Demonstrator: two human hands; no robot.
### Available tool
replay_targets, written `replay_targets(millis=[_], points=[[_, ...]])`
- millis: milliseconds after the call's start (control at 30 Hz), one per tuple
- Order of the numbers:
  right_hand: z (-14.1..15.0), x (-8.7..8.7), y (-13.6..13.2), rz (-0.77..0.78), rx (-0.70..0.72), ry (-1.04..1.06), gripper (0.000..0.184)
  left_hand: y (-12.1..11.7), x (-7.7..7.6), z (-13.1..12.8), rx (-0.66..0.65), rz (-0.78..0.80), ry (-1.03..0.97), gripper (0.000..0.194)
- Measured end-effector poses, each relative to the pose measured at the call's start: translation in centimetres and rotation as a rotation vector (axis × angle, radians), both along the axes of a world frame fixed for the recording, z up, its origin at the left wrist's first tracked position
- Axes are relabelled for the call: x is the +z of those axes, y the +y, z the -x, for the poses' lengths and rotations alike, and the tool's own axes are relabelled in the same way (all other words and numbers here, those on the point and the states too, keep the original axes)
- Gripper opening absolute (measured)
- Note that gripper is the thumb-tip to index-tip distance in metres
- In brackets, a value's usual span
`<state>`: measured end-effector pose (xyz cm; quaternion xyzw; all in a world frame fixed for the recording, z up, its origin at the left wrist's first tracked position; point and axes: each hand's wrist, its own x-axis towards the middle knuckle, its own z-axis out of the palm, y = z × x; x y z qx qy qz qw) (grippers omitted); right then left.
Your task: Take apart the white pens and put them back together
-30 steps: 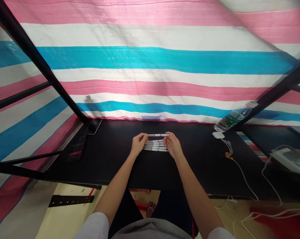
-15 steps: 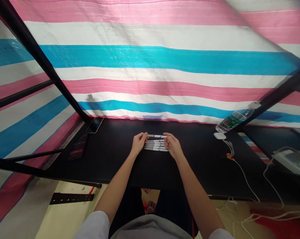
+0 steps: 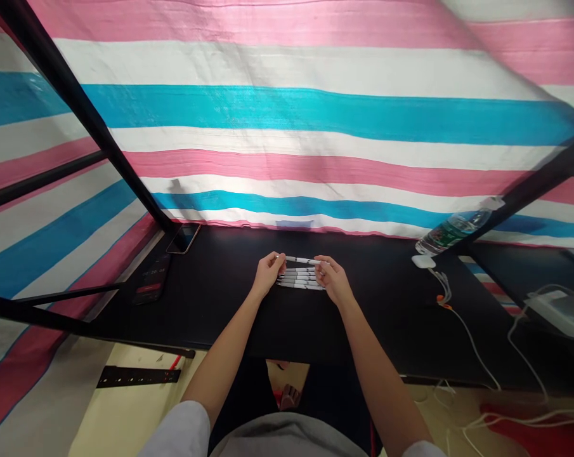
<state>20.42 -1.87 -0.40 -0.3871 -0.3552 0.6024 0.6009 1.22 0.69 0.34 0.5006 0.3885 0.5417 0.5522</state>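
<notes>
1. We see one white pen (image 3: 304, 260) held up across the hands, just above the others, not resting on them. Its left end sits a touch higher than its right.
2. Directly below it lies a row of white pens (image 3: 300, 278) with dark markings, side by side on the counter (image 3: 210, 324), near the middle of its front half. We count about four, though the hands hide their ends, so we cannot be sure.
3. The left hand (image 3: 268, 274) pinches the pen's left end between thumb and fingers, with its heel just beside the row. The right hand (image 3: 333, 280) curls its fingers round the right end in a matching pinch, though we cannot see its thumb clearly.
4. What has just changed is small: compared with a second ago, the held pen sits slightly closer to the row and has taken on that slight tilt. The row itself looks undisturbed.
5. Toward the back left of the counter we find a smartphone (image 3: 183, 238) and a dark device (image 3: 150, 282) with a red patch on its face.
6. To the right stand a water bottle (image 3: 455, 228) on its side and a white charger (image 3: 422, 261), with a white cable (image 3: 472, 339) running off the counter's edge.
7. Behind everything hangs a pink, white and blue striped tarp (image 3: 287, 108), held on a black frame pole (image 3: 77, 108).
</notes>
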Motion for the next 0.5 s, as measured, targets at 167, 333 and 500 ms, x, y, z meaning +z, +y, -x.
replay_targets(millis=[167,333,500], points=[[-0.35,-0.36,0.22,-0.015,-0.009,-0.024,0.033,-0.02,-0.17,-0.12,-0.108,0.003,-0.063,0.039],[-0.45,-0.34,0.28,-0.025,-0.018,-0.064,0.034,0.02,-0.39,-0.15,-0.146,0.010,-0.099,0.039],[-0.13,-0.53,0.04,-0.102,-0.022,-0.250,0.031,0.14,-0.38,-0.06,-0.035,0.007,-0.042,0.032]])
